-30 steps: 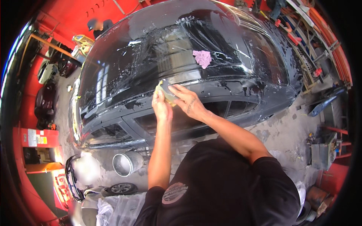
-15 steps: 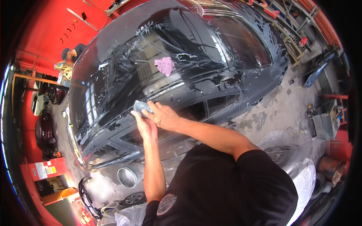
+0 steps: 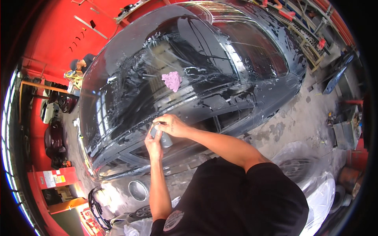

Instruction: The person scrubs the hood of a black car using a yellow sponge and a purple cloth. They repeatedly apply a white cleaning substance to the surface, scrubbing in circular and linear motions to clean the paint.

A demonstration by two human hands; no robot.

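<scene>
The left forearm (image 3: 160, 188) rises nearly upright to the left hand (image 3: 154, 146) — thumb pointing up, fingers bent — while the right forearm (image 3: 218, 144) slants leftward, bringing the right hand (image 3: 174, 126), its fingers curled, close above the left thumb.

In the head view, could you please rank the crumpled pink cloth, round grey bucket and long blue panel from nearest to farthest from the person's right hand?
1. Crumpled pink cloth, ahead of the right hand.
2. Round grey bucket, lower left.
3. Long blue panel, far right side.
</scene>
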